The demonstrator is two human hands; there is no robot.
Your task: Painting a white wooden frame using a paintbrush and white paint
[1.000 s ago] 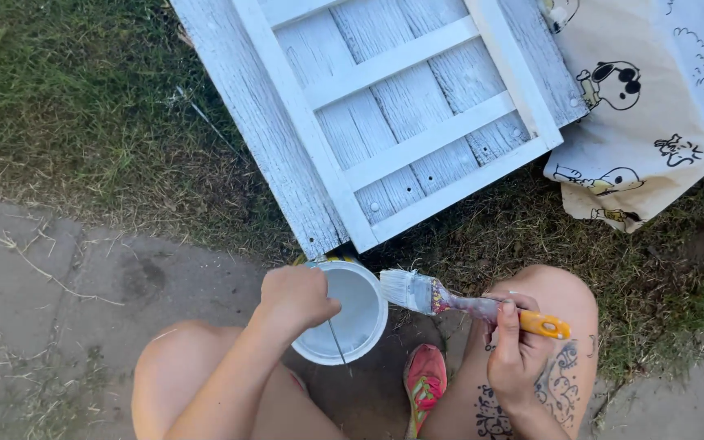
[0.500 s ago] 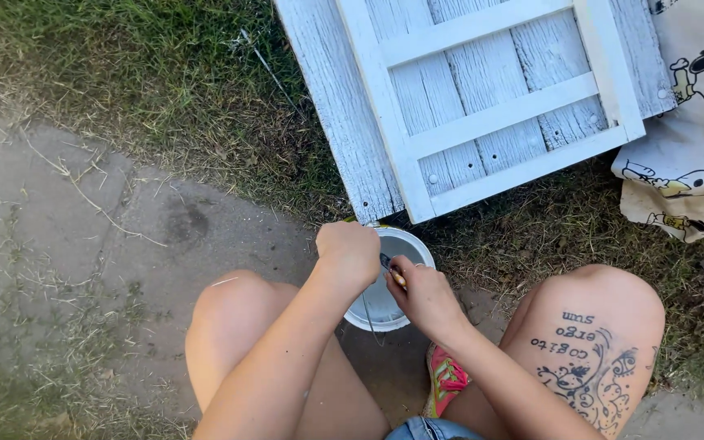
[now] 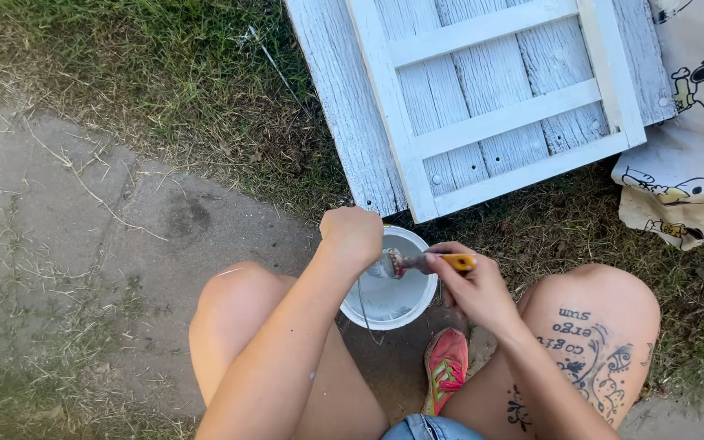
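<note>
Left hand curled shut over the near rim of a small white paint bucket, steadying it. Right hand pinching the yellow handle of a paintbrush, bristles held over the bucket's mouth, just beside the left hand's knuckles. Bucket standing on the concrete path at its grassy edge, between two bare knees. White slatted wooden panel lying on the grass just beyond; printed cloth at its right; red shoe near the bucket.
</note>
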